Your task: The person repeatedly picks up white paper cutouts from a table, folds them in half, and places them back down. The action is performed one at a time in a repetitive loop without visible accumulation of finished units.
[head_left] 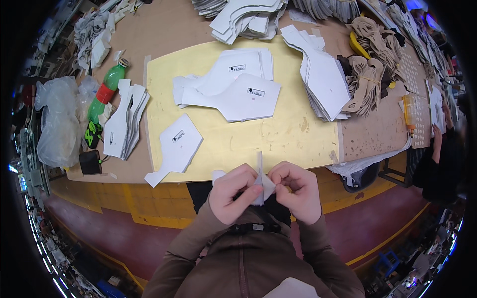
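Observation:
Just past the table's near edge, my two hands hold a small folded white shoe-upper piece (267, 186) with a greyish edge standing upright. My left hand (232, 194) is closed round it, thumb pressed along the fold. With fingertips pinched together, my right hand (301, 192) grips the piece's right edge. Part of the piece is hidden behind my fingers. On the yellow sheet (233, 146) ahead lies a single white cut piece (181, 141), left of my hands. Farther off, overlapping stacks of white pieces (243, 102) bear a small dark stamp.
Right of the sheet's middle lies a tall white stack (323, 77), near tied beige bundles (366, 87). Leftward are another stack (124, 121), a green bottle (107, 87), a clear plastic bag (58, 121) and a black box (90, 162). A co-worker's hand (437, 139) shows far right.

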The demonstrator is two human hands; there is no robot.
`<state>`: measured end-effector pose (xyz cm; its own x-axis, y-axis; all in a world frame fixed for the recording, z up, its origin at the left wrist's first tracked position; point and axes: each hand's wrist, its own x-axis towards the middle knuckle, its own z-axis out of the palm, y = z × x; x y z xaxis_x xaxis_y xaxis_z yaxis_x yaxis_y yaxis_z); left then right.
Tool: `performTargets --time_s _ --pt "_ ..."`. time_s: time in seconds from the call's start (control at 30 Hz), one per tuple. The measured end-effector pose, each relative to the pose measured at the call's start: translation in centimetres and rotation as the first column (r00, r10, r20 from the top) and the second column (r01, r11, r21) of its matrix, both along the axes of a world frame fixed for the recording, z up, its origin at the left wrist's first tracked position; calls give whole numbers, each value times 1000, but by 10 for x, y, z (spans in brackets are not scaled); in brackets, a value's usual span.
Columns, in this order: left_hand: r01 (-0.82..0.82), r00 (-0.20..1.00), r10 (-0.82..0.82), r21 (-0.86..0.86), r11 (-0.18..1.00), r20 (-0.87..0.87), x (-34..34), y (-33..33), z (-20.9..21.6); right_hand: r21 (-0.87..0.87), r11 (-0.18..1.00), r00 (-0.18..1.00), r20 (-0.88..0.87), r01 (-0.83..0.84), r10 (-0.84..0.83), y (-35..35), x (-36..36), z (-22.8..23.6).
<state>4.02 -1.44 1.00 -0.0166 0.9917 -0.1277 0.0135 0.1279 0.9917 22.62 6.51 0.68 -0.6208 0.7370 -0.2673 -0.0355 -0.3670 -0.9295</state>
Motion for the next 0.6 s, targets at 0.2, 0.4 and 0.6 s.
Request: performTargets --time_s 0.2,0.4,0.6 --pt "-440 762 438 -116 891 476 -5 -19 -18 -634 768 921 -239 92 -308 3 1 -12" --pt "-553 817 519 89 828 250 -12 -31 -20 -403 912 945 -259 79 -197 9 -3 -29" --pt "-432 902 424 168 886 80 -14 -28 -5 -173 948 946 -140 268 -293 12 -1 -11"
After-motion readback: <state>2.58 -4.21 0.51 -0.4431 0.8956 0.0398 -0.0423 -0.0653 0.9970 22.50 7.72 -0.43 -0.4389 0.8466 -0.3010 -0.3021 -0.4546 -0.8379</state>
